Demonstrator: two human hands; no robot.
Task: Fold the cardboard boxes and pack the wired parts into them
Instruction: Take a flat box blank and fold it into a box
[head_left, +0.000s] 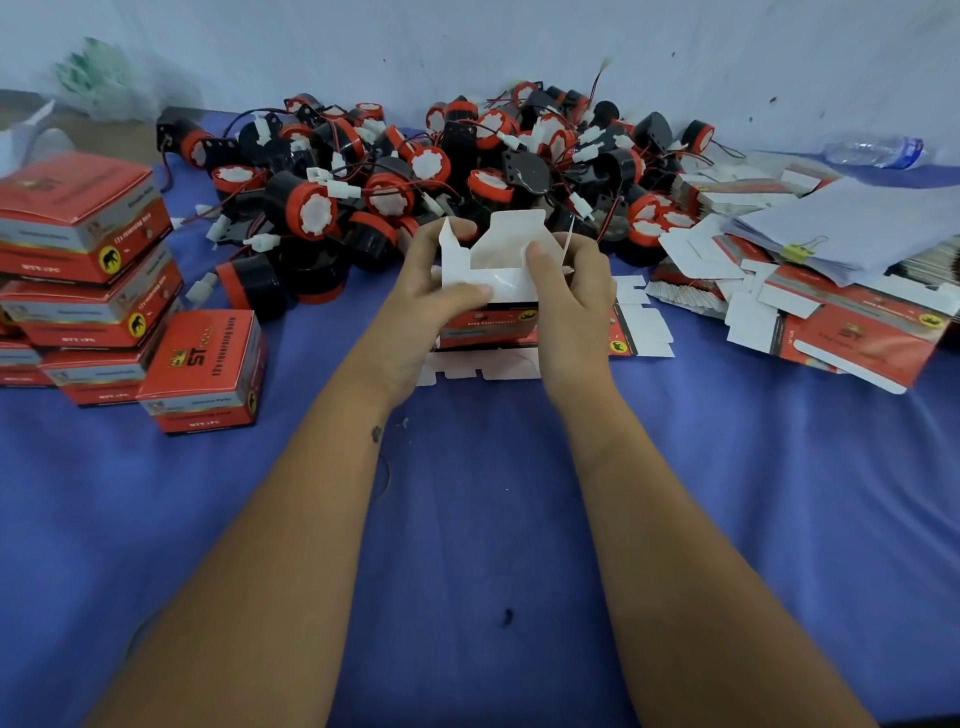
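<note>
We grip a half-folded box (491, 280) in both the left hand (431, 291) and right hand (566, 291), just before the parts pile (441, 171); finished boxes (88, 270) stack left of it, flat blanks (831, 312) wait right, so most packing remains

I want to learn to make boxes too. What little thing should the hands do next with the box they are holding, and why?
Probably tuck in the white flaps. The left hand and right hand both grip the half-folded red and white cardboard box, and its white flaps stand up open. Closing that end would likely come before a black and red wired part from the pile behind goes in.
</note>
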